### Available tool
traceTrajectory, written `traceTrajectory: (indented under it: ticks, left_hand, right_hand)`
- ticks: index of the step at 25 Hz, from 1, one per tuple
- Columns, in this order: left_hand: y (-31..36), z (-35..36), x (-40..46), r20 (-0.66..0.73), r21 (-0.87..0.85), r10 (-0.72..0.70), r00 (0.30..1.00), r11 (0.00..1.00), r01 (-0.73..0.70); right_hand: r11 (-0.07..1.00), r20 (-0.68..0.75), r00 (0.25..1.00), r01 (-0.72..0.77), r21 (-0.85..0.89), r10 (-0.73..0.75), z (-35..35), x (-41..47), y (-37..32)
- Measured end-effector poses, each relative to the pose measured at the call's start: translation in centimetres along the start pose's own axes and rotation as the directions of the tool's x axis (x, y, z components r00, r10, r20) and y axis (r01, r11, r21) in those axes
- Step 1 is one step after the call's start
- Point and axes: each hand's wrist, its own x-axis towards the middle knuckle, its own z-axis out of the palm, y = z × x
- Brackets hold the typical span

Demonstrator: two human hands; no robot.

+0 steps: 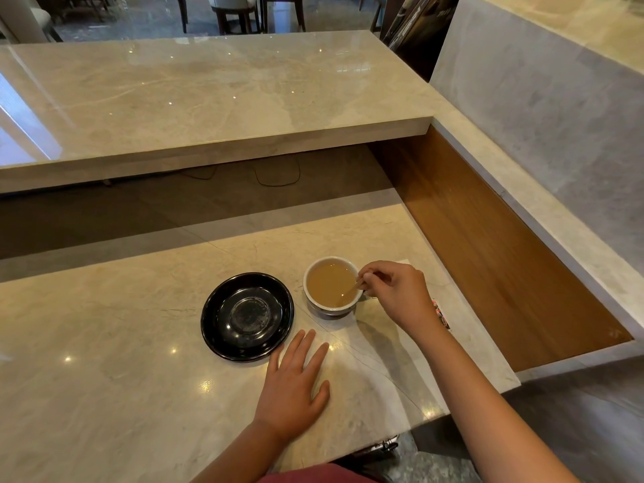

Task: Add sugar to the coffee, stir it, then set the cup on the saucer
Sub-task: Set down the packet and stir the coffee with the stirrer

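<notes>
A white cup [315, 301] of light brown coffee [329, 284] stands on the marble counter, just right of a black saucer [216, 329] that holds nothing. My right hand [397, 291] is at the cup's right rim, fingers pinched on a thin wooden stirrer [352, 288] whose lower end dips into the coffee. My left hand [296, 381] lies flat on the counter below the saucer, fingers spread, holding nothing.
A small red-and-white sachet [439, 313] lies on the counter right of my right wrist, partly hidden. A raised marble ledge [209, 95] runs behind the work surface, a wooden panel [488, 238] walls the right side, and the counter's edge drops off at the right front.
</notes>
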Motion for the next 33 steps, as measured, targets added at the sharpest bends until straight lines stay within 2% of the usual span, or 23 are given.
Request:
traceTrajectory:
  ticks: [4,9,14,19,22,24,27,33]
  left_hand:
    - [0.0,0.0,0.0,-0.005,-0.01,0.003,1.0,1.0,-0.003]
    - [0.0,0.0,0.0,-0.001,-0.011,0.003,1.0,1.0,-0.003]
    - [-0.1,-0.1,0.0,-0.001,-0.006,0.009,1.0,1.0,-0.009]
    - [-0.2,0.2,0.0,-0.009,-0.007,-0.009,1.0,1.0,0.009]
    - [-0.2,0.4,-0.1,0.005,-0.001,-0.009,1.0,1.0,0.009]
    - [-0.2,0.4,0.0,0.011,-0.002,-0.007,1.0,1.0,0.007]
    - [-0.3,0.5,0.0,0.016,0.0,-0.004,1.0,1.0,0.004]
    - [-0.3,0.4,0.0,0.007,-0.002,-0.002,1.0,1.0,0.002]
  right_hand:
    - [0.964,-0.096,0.989,-0.084,0.254,0.111,1.9,-0.5,0.8]
    - [0.952,-0.22,0.967,-0.057,0.301,0.128,3.8,-0.1,1.6]
    - [0.993,-0.296,0.955,0.006,0.115,0.028,3.1,0.3,2.4]
    - [0.979,-0.189,0.969,0.129,-0.156,-0.158,1.4,-0.2,2.3]
    - [0.979,-0.146,0.979,0.118,-0.166,-0.142,0.8,-0.4,2.1]
    - [0.991,-0.133,0.988,0.066,-0.115,-0.081,0.6,-0.7,2.0]
    - [0.996,-0.127,0.991,-0.04,0.079,0.05,0.7,-1.1,2.3]
    - [0.907,-0.165,0.964,-0.129,0.401,0.21,3.1,-1.4,2.1]
